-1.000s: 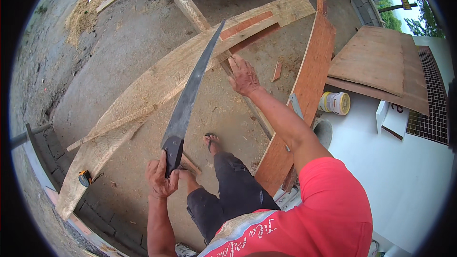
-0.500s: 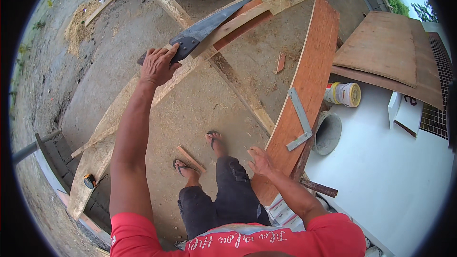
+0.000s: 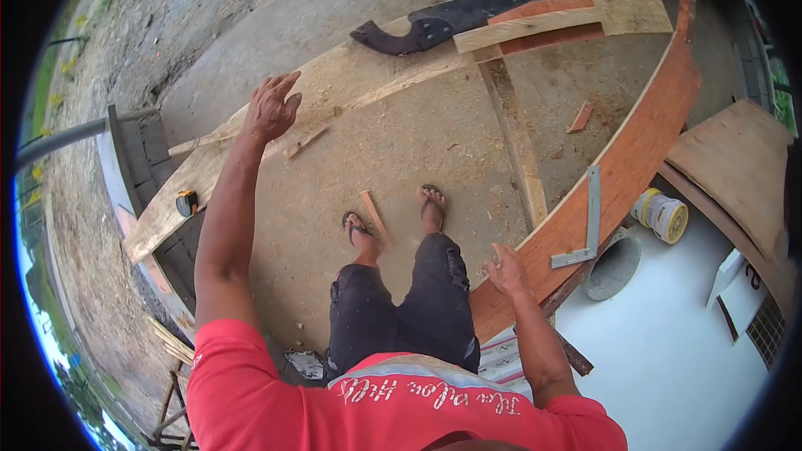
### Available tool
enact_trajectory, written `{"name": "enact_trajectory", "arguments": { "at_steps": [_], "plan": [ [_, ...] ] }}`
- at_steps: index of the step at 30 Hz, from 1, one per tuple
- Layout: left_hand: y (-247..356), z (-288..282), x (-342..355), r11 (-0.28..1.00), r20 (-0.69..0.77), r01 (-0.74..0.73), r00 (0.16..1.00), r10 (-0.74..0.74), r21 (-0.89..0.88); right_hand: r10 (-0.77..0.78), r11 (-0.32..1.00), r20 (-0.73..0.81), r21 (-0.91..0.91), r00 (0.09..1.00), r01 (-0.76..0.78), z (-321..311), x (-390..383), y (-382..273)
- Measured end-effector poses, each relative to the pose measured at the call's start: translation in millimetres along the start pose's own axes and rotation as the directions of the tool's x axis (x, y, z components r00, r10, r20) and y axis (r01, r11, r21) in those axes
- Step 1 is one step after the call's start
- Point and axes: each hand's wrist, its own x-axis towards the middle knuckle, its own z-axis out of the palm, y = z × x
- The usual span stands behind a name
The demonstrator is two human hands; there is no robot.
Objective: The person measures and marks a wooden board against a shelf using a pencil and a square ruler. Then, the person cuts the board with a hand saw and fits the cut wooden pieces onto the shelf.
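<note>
A hand saw [image 3: 430,31] with a dark handle lies flat on the pale wooden planks [image 3: 334,75], its blade pointing right. My left hand [image 3: 272,108] hovers near the planks' left half, empty, its fingers stretched out, apart from the saw. Over the edge of the long reddish board [image 3: 614,175] is my right hand [image 3: 506,271], holding nothing, fingers spread; whether it touches the board I cannot tell. A metal try square [image 3: 591,221] rests on that board. Toward the planks' left end sits an orange and black tape measure [image 3: 186,203].
A crossing timber [image 3: 511,121] runs under the planks. Small offcuts [image 3: 581,116] and sawdust lie on the concrete floor. At the right are a paint bucket [image 3: 667,215], a grey pipe [image 3: 614,266], plywood sheets [image 3: 735,175] and a white surface [image 3: 660,351].
My left hand has let go of the saw and moved away from it, leaving it on the planks. The view has turned toward the left. My right hand stays by the reddish board.
</note>
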Motion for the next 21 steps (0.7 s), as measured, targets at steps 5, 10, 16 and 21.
{"name": "enact_trajectory", "arguments": {
  "at_steps": [5,10,16,21],
  "plan": [
    [-84,-16,-74,0.940,0.074,0.163,0.978,-0.194,0.301,0.059,0.981,0.235,-0.194,0.970,-0.013,12,10,-5],
    [-119,7,-73,0.941,0.010,0.206,0.976,-0.217,0.267,0.039,0.973,0.294,-0.227,0.955,0.030,27,13,-30],
    [-109,2,-83,0.957,0.044,-0.071,0.997,0.061,0.282,0.076,0.997,0.124,-0.013,0.989,-0.075,14,14,-107],
    [48,-84,-135,0.920,0.162,-0.388,0.912,0.377,0.046,-0.072,0.696,-0.655,0.507,0.753,0.508,-62,-7,-261]
  ]
}}
